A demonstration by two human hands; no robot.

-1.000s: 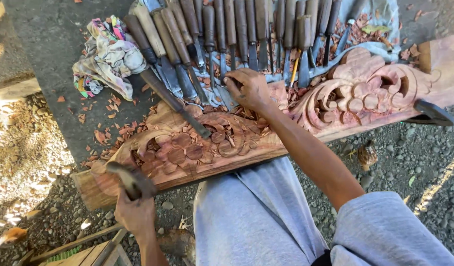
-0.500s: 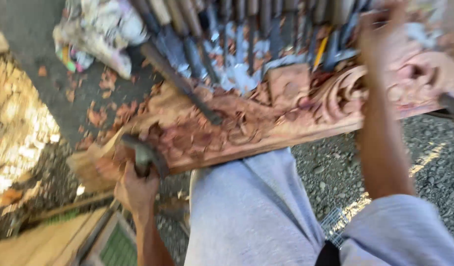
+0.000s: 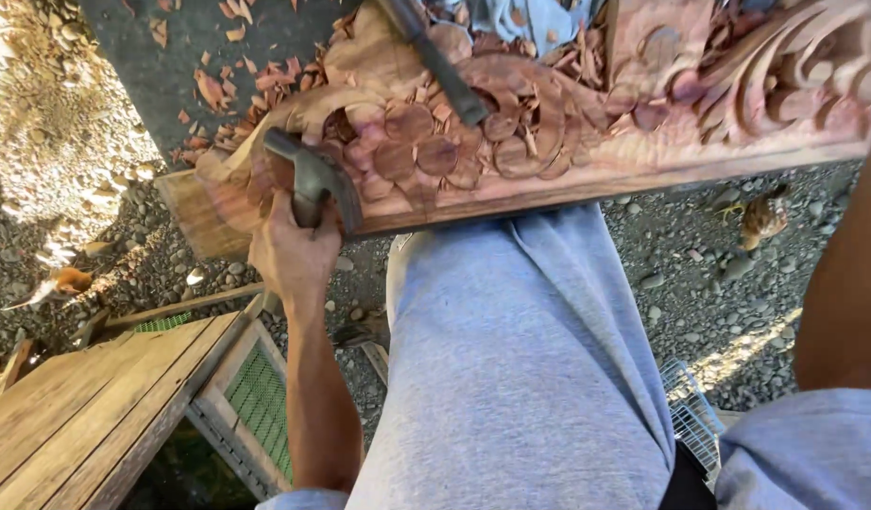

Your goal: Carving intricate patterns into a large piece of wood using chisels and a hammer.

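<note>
A long reddish carved wooden plank (image 3: 587, 142) with leaf and scroll relief lies across my lap, over my grey trouser leg (image 3: 520, 359). My left hand (image 3: 294, 250) grips the handle of a dark hammer (image 3: 313, 179), whose head rests against the plank's left end. A dark-handled chisel (image 3: 435, 61) lies slanted on the carving, with nothing holding it. Loose shavings sit in the carved hollows. Only my right forearm (image 3: 851, 274) shows at the right edge; the hand itself is out of the picture.
Wood chips (image 3: 209, 90) litter the dark ground at top left. Gravel surrounds my leg. A wooden frame with green mesh (image 3: 256, 397) and planks (image 3: 76, 416) lie at lower left. A wire cage (image 3: 691, 416) sits at lower right, and a small brown chick (image 3: 761, 217) stands on the gravel.
My right hand left the carving, rose toward the row of chisels and went out of view. The view dropped closer to the plank. My left hand kept hold of the hammer.
</note>
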